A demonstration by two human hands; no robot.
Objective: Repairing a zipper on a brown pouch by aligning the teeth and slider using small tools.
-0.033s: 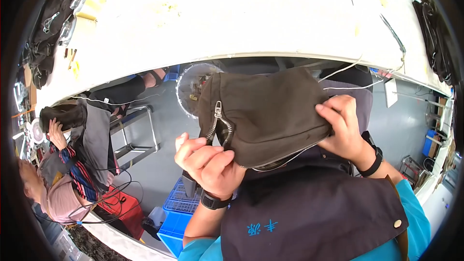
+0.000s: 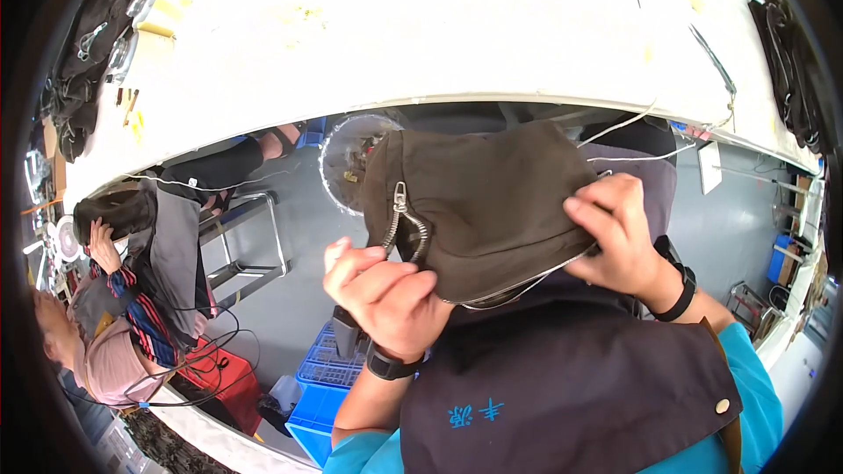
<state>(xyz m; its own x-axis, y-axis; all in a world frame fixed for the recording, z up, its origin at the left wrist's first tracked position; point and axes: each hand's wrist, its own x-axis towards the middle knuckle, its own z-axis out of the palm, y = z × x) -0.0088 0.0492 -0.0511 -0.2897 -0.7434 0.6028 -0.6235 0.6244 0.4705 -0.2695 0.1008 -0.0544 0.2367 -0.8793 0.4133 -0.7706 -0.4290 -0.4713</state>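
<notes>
A dark olive-brown fabric pouch [image 2: 500, 193] is held up between my two hands, just off the near edge of the white table. My left hand [image 2: 386, 298] has its fingers curled closed on the pouch's lower left corner, below the metal zipper [image 2: 401, 202], whose teeth gape in a small loop there. My right hand [image 2: 619, 233] pinches the right side, thumb on top and fingers partly hidden. Along the pouch's lower edge runs a curved zipper or piping line. The inside of the pouch is mostly hidden.
Across the top spreads the white table [image 2: 395, 44]. A clear round bin [image 2: 338, 171] stands behind the pouch. At left a co-worker [image 2: 105, 333] handles another dark pouch [image 2: 123, 211]. A metal stool [image 2: 250, 246], blue crates [image 2: 320, 386] and a red box [image 2: 219, 377] stand nearby.
Both hands have shifted very slightly: the left a little to the right, the right a little inward. The pouch's lower edge and zipper loop have moved marginally with them.
</notes>
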